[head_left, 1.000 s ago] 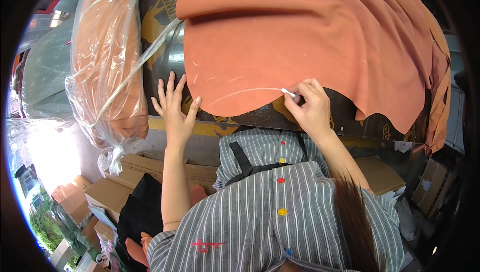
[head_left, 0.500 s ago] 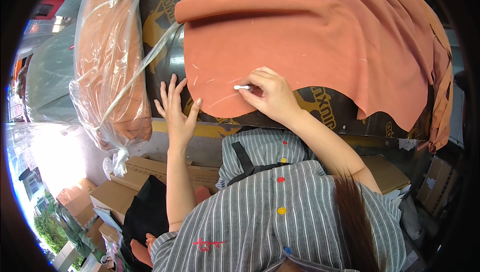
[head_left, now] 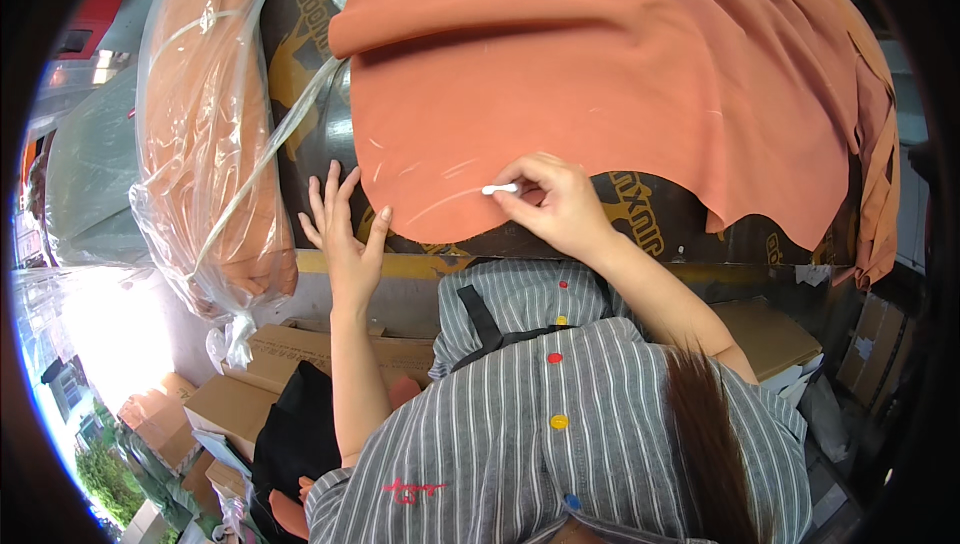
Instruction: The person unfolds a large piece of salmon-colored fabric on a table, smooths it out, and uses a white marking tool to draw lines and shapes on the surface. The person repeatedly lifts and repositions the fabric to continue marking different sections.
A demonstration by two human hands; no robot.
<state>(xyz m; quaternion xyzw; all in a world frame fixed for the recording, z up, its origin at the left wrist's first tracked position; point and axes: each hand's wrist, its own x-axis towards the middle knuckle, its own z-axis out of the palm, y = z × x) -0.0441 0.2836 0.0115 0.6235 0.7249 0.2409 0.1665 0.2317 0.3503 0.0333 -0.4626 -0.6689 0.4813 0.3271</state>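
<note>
My right hand (head_left: 560, 206) pinches a slim white-ended stick (head_left: 498, 189) against an orange leather-like sheet (head_left: 450, 94). A curved pale line (head_left: 440, 204) runs from the stick's white end toward the sheet's lower left rim. Several short pale strokes lie farther up. Fingers spread, my left hand (head_left: 346, 244) rests on the dark table edge left of the sheet. Its thumb is by the sheet's rim; whether it presses the rim I cannot tell. Most of the stick is hidden in my right fingers.
A dark board with yellow print (head_left: 640, 219) lies beneath the sheet. To the left is an orange bundle in clear plastic (head_left: 205, 124), tied with a plastic strip. Cardboard boxes (head_left: 300, 354) stand below the table's front edge; another carton (head_left: 765, 334) sits at right.
My right hand has slid a little to the right and nearer me with the stick. The pale curved line is longer. My left hand stays spread at the sheet's edge.
</note>
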